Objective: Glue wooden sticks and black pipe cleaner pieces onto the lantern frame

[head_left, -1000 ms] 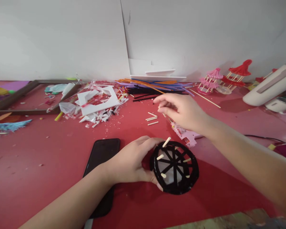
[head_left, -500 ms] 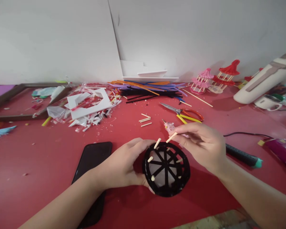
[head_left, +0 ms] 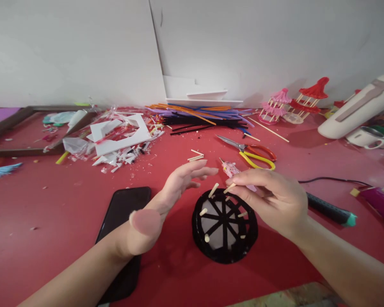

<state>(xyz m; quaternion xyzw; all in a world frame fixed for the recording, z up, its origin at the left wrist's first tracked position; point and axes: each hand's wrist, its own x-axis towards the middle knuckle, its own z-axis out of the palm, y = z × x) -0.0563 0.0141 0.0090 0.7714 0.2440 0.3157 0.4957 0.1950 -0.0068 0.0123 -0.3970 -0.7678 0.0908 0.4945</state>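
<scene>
A black round frame [head_left: 225, 219] with spokes lies on the red table, short wooden sticks standing up around its rim. Between thumb and fingertips, my right hand [head_left: 272, 200] pinches a short wooden stick [head_left: 229, 188] at the frame's far edge. My left hand [head_left: 166, 204] is raised beside the frame with its fingers stretched out, touching nothing. Beyond the hands lie a few loose wooden sticks [head_left: 196, 157] and a pink-covered tool with a pointed metal tip [head_left: 230, 168], partly behind my right hand.
A black phone [head_left: 123, 213] lies under my left forearm. Scissors [head_left: 246, 149] and a pile of pipe cleaners [head_left: 205, 115] are farther back. White foam scraps [head_left: 121, 140] sit left; small pink and red models [head_left: 275, 106], a white flask [head_left: 355, 106] and a mug [head_left: 366, 137] stand right.
My left hand has let go of the black frame and lifted away to the left, its fingers now spread. The stick in my right hand has come down to the frame's rim.
</scene>
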